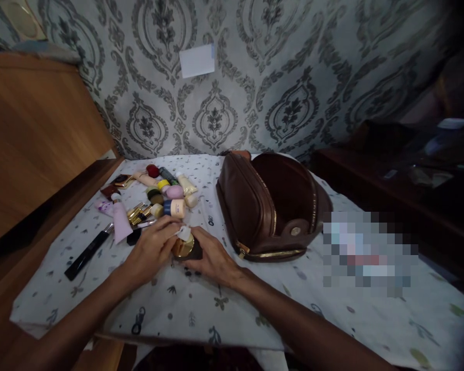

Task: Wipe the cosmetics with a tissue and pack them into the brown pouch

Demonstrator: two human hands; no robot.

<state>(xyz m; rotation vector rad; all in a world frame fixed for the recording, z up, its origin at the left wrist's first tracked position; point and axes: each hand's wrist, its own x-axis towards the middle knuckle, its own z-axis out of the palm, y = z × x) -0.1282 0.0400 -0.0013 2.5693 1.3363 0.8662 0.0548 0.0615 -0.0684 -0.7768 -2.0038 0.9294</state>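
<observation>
Beside bag [239,201], right grip [218,258] (curled), container [186,248] held

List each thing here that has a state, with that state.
Bag: unzipped, main compartment open
Container: in the right hand
Wipe: crumpled, in the left hand
Pink tube: lying down
Black handle: lying flat
Pixelated item: cannot tell
</observation>
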